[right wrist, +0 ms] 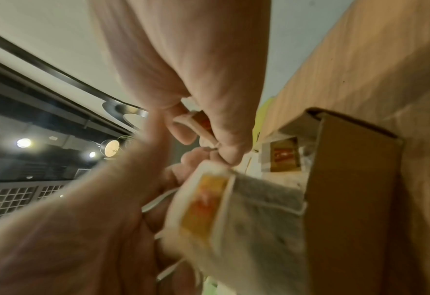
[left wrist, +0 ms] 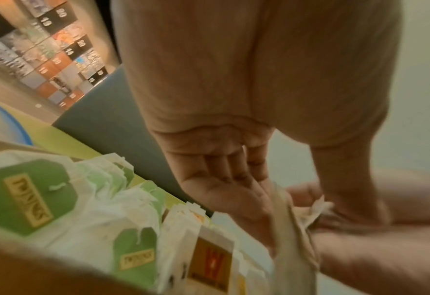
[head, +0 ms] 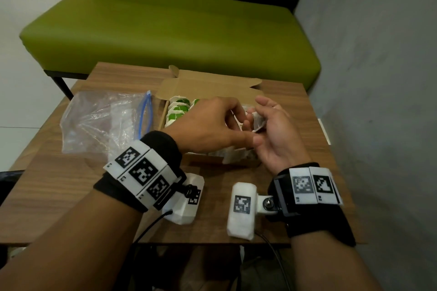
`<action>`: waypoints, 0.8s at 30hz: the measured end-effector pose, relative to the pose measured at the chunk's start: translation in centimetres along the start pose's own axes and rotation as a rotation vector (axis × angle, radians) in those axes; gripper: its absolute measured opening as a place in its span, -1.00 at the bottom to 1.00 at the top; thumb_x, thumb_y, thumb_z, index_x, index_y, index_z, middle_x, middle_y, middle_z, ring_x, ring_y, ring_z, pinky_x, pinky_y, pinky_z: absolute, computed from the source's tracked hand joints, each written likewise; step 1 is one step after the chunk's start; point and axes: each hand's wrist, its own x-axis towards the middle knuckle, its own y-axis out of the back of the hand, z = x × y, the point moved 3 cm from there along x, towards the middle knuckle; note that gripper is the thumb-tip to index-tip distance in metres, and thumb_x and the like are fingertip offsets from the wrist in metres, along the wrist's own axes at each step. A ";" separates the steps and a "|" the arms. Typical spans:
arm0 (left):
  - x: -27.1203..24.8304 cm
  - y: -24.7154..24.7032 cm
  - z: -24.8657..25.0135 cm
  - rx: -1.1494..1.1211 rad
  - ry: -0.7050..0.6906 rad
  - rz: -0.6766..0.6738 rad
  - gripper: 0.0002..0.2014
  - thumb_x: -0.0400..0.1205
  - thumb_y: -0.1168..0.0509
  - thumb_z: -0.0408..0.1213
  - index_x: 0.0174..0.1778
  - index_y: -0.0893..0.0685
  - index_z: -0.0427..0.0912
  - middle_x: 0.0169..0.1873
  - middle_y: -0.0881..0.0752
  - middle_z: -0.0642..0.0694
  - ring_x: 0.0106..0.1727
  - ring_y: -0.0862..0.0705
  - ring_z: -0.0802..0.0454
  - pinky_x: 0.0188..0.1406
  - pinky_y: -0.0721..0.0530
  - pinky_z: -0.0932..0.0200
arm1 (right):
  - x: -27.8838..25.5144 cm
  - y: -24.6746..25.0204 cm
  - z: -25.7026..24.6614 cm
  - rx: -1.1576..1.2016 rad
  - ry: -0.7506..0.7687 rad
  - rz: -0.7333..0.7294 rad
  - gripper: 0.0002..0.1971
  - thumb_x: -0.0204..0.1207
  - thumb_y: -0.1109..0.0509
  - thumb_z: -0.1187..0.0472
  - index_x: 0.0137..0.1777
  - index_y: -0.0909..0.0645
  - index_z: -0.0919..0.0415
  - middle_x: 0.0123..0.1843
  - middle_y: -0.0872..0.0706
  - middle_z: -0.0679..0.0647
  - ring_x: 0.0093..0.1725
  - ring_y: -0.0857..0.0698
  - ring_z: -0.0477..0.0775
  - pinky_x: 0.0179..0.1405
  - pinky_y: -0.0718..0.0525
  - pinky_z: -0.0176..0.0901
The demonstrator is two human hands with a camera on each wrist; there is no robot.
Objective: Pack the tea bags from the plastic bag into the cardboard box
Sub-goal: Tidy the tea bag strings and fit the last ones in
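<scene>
The open cardboard box (head: 208,87) lies on the table, with green-tagged tea bags (head: 178,110) standing in rows at its left end. Both hands hover over the box's right part. My left hand (head: 246,125) curls its fingers and thumb round a small bunch of tea bags (right wrist: 234,219) with a yellow-orange tag. My right hand (head: 262,113), palm turned left, pinches one red-tagged tea bag (right wrist: 202,119) in its curled fingers. The two hands touch. The clear plastic bag (head: 101,123) with a blue zip lies crumpled left of the box; I cannot tell what it holds.
The small wooden table (head: 71,184) ends close to my body. A green bench (head: 165,30) stands behind it and a grey wall (head: 378,78) runs along the right. More yellow-tagged bags (left wrist: 209,265) stand in the box beside the green-tagged ones.
</scene>
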 end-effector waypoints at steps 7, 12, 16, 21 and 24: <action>0.4 -0.3 -1.1 -0.050 0.021 0.019 -0.72 0.46 -0.59 -0.30 -0.02 -0.65 -0.08 -0.31 -0.83 0.01 -0.31 -0.78 0.23 -0.27 -0.73 0.28 | 0.2 0.1 -0.1 -0.028 0.073 0.002 -0.74 0.63 -0.19 0.52 0.06 -0.59 0.16 -0.05 -0.62 0.10 -0.26 -0.57 -0.08 -0.31 -0.60 -0.28; 0.2 2.2 -1.6 -0.386 0.048 0.250 -0.71 0.46 -0.58 -0.35 0.02 -0.65 -0.21 -0.28 -0.84 -0.12 -0.23 -0.84 0.02 -0.18 -0.81 0.12 | -0.3 0.5 -0.3 -0.310 0.134 -0.111 -0.92 0.64 -0.39 0.27 -0.06 -0.62 0.07 -0.17 -0.62 -0.03 -0.33 -0.50 -0.12 -0.43 -0.45 -0.29; 0.2 2.8 -1.6 -0.499 0.012 0.314 -0.64 0.44 -0.58 -0.36 0.09 -0.64 -0.28 -0.25 -0.82 -0.19 -0.19 -0.84 -0.08 -0.08 -0.81 0.03 | -0.7 -0.1 0.5 -0.620 0.156 -0.257 -0.94 0.64 -0.46 0.07 0.03 -0.74 -0.01 -0.20 -0.72 -0.18 -0.41 -0.59 -0.28 -0.49 -0.45 -0.39; 0.2 2.7 -1.5 -0.468 -0.001 0.341 -0.64 0.47 -0.56 -0.23 0.12 -0.64 -0.22 -0.24 -0.82 -0.11 -0.17 -0.82 0.01 -0.17 -0.79 0.14 | -0.6 -0.3 0.7 -0.636 0.220 -0.295 -0.89 0.65 -0.45 0.17 -0.13 -0.72 0.07 -0.32 -0.70 -0.18 -0.49 -0.56 -0.29 -0.54 -0.41 -0.39; 0.2 2.6 -1.5 -0.393 0.033 0.327 -0.72 0.58 -0.44 -0.05 0.07 -0.69 -0.16 -0.20 -0.81 -0.08 -0.24 -0.76 0.11 -0.37 -0.70 0.27 | -0.4 0.1 0.5 -0.601 0.253 -0.233 -0.90 0.65 -0.46 0.15 -0.07 -0.73 0.13 -0.29 -0.72 -0.17 -0.47 -0.58 -0.30 -0.52 -0.45 -0.43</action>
